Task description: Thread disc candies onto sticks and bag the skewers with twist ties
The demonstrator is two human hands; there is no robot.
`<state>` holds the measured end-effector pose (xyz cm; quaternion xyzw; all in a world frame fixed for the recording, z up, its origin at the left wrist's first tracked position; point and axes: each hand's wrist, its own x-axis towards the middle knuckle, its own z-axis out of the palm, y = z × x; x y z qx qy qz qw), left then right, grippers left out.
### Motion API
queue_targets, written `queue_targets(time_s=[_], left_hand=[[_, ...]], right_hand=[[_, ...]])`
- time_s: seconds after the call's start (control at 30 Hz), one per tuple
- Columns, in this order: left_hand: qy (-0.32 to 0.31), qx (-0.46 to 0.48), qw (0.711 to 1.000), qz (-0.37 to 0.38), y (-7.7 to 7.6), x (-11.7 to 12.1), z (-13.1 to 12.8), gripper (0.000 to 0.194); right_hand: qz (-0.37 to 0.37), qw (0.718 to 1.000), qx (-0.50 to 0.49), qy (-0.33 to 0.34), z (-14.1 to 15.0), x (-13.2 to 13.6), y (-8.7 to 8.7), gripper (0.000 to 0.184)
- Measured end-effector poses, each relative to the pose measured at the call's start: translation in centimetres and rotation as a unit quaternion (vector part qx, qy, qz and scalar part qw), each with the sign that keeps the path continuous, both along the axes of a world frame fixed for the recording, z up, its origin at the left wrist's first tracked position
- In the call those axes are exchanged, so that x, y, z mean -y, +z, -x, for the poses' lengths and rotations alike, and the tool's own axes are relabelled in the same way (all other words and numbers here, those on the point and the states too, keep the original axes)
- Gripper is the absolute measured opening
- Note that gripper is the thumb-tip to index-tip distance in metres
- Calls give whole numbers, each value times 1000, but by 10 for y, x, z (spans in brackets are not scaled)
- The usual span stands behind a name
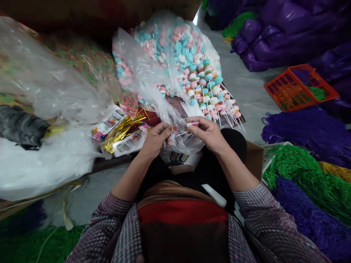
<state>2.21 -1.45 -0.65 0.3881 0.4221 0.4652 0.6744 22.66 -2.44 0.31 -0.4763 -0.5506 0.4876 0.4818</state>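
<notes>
My left hand point(155, 139) and my right hand point(207, 132) meet in front of me, fingers pinched on a small clear plastic bag point(183, 140) with something pink at its top. Just beyond them lies a heap of pastel candy skewers point(212, 96), pink, blue and white on white sticks. Behind the heap, a large clear sack point(167, 51) holds many more of the same candies. A bundle of gold twist ties point(122, 132) lies to the left of my left hand, among printed cards point(108, 124).
Crumpled clear and white plastic bags point(46, 109) fill the left. Purple and green bead strands point(307, 164) pile up on the right, with an orange crate point(300, 87) and purple sacks point(287, 33) behind. A cardboard box point(253, 159) sits by my right knee.
</notes>
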Motion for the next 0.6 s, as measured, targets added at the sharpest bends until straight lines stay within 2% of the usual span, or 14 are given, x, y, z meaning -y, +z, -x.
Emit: queue_targets(time_s=[0.13, 0.2, 0.27, 0.33, 0.43, 0.5, 0.6], left_hand=[[31, 0, 1000, 4, -2, -1, 2, 47], [70, 26, 997, 8, -1, -5, 6, 46], [114, 65, 991, 16, 0, -11, 10, 47], [140, 100, 985, 28, 2, -15, 14, 49], [137, 131, 981, 39, 4, -18, 18, 48], [131, 149, 979, 42, 5, -17, 18, 48], [121, 189, 973, 54, 8, -15, 17, 51]], right_hand=[[-18, 998, 27, -57, 3, -3, 2, 38], [-57, 992, 64, -93, -8, -15, 10, 35], [-111, 971, 149, -152, -26, -37, 22, 32], [-139, 924, 293, -204, -46, -63, 35, 28], [-80, 836, 497, -220, -61, -98, 48, 26], [-23, 788, 580, -207, -58, -112, 49, 26], [18, 753, 629, -194, -47, -120, 44, 27]])
